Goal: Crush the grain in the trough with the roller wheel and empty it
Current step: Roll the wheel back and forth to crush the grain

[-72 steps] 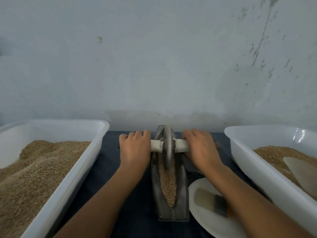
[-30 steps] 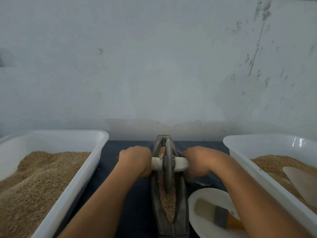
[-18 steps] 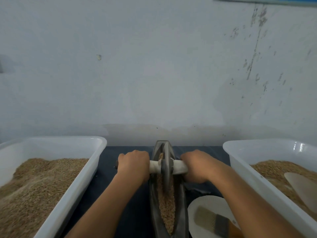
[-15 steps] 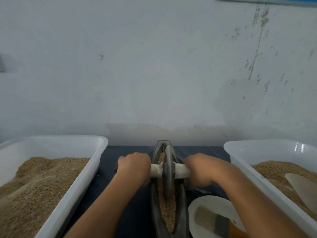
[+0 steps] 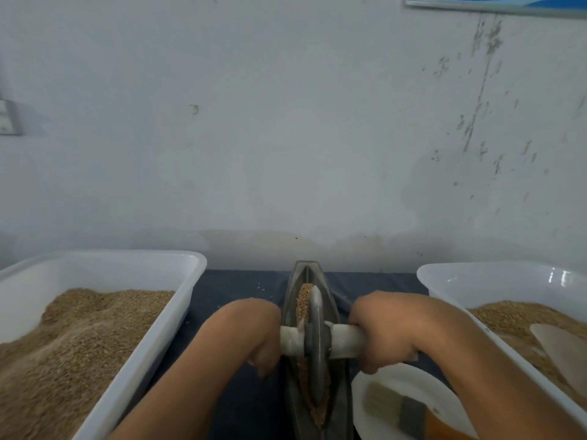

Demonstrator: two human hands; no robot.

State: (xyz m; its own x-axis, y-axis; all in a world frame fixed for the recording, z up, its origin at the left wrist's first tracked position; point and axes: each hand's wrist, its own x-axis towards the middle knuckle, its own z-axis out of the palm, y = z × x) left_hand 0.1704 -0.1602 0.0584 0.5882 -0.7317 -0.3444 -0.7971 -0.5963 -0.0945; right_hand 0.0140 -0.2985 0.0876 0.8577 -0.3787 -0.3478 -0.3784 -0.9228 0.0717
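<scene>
Grey metal, boat-shaped, the trough [image 5: 317,404] lies lengthwise on the dark tabletop [image 5: 241,281] between two white tubs [image 5: 152,347], so the roller wheel [image 5: 315,341] can run along its channel. Both hands are wrapped around the white axle handle [image 5: 344,343], left hand [image 5: 254,331] and right hand [image 5: 384,331] on either side of the wheel; that even grip likely keeps the disc upright over the grain [image 5: 303,300], which fills the groove. A brush [image 5: 394,408] waits on a white plate [image 5: 397,376] beside the trough, presumably for sweeping it out.
</scene>
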